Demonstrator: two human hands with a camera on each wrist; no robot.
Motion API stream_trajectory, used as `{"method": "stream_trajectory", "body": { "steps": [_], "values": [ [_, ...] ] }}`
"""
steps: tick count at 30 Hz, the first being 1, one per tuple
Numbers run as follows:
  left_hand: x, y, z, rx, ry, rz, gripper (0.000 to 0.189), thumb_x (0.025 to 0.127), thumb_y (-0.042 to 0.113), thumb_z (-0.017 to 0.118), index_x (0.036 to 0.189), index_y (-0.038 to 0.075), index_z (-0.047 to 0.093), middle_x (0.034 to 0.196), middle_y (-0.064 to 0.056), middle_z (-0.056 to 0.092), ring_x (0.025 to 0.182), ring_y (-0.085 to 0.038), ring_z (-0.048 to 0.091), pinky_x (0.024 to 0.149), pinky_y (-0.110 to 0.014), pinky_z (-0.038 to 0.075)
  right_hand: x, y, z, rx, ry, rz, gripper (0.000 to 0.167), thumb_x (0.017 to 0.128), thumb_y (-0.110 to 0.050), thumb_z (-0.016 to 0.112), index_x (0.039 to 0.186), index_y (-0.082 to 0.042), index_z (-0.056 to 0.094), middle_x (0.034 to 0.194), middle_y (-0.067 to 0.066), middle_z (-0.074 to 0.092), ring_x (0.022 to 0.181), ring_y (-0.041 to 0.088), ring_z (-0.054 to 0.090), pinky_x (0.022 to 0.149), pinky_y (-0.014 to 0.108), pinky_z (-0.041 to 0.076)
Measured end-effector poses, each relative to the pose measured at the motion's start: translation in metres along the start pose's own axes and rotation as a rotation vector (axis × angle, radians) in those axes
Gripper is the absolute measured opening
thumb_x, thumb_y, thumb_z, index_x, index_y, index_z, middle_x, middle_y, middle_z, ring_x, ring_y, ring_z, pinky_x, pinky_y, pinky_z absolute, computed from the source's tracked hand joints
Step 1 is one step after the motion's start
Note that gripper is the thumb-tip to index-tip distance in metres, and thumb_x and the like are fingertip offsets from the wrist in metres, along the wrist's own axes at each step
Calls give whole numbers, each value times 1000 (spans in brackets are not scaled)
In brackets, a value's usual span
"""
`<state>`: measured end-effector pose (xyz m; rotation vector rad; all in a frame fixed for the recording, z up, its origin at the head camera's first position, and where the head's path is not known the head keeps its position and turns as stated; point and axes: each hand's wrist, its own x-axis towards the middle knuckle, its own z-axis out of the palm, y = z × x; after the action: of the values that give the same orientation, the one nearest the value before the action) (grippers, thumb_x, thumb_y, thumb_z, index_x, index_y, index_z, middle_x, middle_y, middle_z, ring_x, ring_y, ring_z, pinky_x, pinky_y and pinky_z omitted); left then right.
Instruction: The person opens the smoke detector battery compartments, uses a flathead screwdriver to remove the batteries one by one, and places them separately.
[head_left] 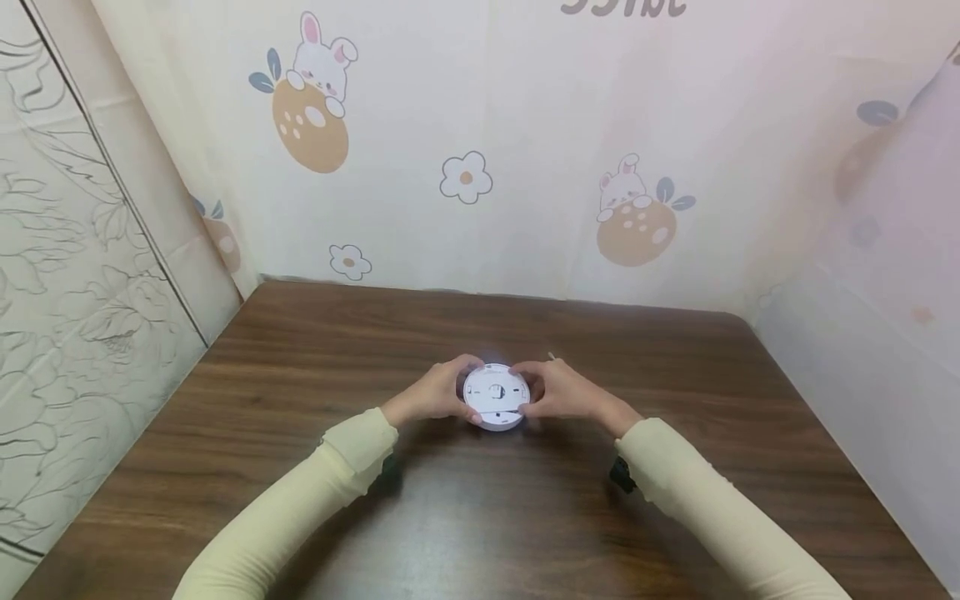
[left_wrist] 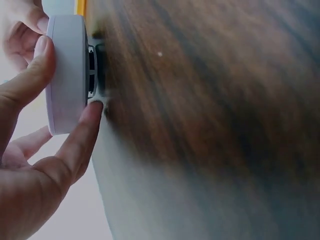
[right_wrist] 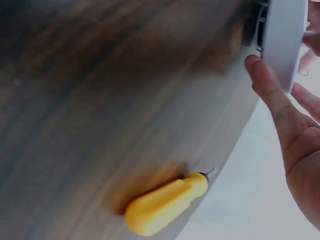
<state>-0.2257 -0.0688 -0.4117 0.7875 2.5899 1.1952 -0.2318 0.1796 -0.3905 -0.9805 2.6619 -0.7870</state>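
A round white smoke detector (head_left: 497,392) is held between both hands, low over the table, its flat back with slots and a central opening facing up. My left hand (head_left: 441,392) grips its left edge with thumb and fingers. From the right, my right hand (head_left: 566,390) grips the opposite edge. In the left wrist view the smoke detector (left_wrist: 67,75) shows its smooth side wall and a dark vented part facing the table. One fingertip (left_wrist: 94,110) of the left hand reaches under the rim beside that vent.
A yellow-handled tool (right_wrist: 165,205) with a dark collar and thin tip lies on the table beyond the right hand, mostly hidden in the head view. The brown wood-grain table (head_left: 450,517) meets a rabbit-print curtain (head_left: 540,225) at its far edge.
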Motion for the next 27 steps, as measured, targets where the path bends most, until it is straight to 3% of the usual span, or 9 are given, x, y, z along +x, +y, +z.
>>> {"method": "stream_trajectory", "body": {
  "steps": [6, 11, 18, 27],
  "values": [
    [1, -5, 2, -33, -47, -30, 90, 68, 21, 88, 143, 4, 42, 136, -14, 49, 118, -26, 46, 106, -46, 36, 2, -4, -7, -26, -68, 32, 59, 82, -30, 76, 132, -6, 53, 110, 4, 63, 87, 16, 58, 78, 30, 54],
    [2, -5, 3, -45, -49, -68, 89, 69, 24, 88, 144, 7, 42, 136, -13, 48, 116, -25, 45, 105, -47, 37, 8, -6, -11, -56, -57, 55, 55, 79, -30, 79, 124, -7, 58, 111, 4, 59, 97, 19, 53, 86, 36, 51],
    [2, -1, 4, -35, -50, -59, 89, 69, 23, 88, 143, 7, 42, 130, -14, 50, 111, -24, 47, 101, -45, 40, 16, -6, -15, -24, -51, 85, 50, 73, -23, 85, 112, -5, 61, 97, 4, 53, 87, 20, 50, 75, 29, 51],
    [-3, 3, 8, -39, -43, -74, 88, 68, 22, 88, 143, 7, 44, 134, -16, 49, 116, -25, 46, 104, -45, 38, 21, 0, -19, 141, -71, 142, 19, 84, -13, 75, 99, -4, 68, 81, 4, 61, 75, 20, 54, 66, 28, 50]
  ]
}}
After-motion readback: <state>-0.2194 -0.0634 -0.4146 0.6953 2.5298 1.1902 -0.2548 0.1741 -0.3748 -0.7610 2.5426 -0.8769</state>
